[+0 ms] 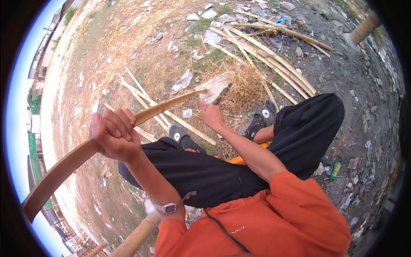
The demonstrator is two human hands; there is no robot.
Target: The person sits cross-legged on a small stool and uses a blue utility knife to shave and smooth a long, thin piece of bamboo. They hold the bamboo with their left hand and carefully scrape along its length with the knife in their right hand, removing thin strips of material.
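Note:
My left hand (115, 130) is closed in a fist around a long bamboo strip (160, 109). The strip slants from the lower left up to its far tip near the middle of the view. Just below that tip is my right hand (212, 115), its fingers curled and the thumb side up; what it holds, if anything, is hidden. Beyond the right hand lies a flat, pale, rough piece like weathered board (216, 88), with the strip's tip over its near edge. A heap of dry shavings (244, 85) sits beside it.
Several split bamboo strips (274, 62) lie in a pile at the far right, and others (188, 124) lie beyond my left foot. Bamboo poles rise at the upper right (366, 28) and lower left (137, 235). A green packet (336, 170) lies among litter at right.

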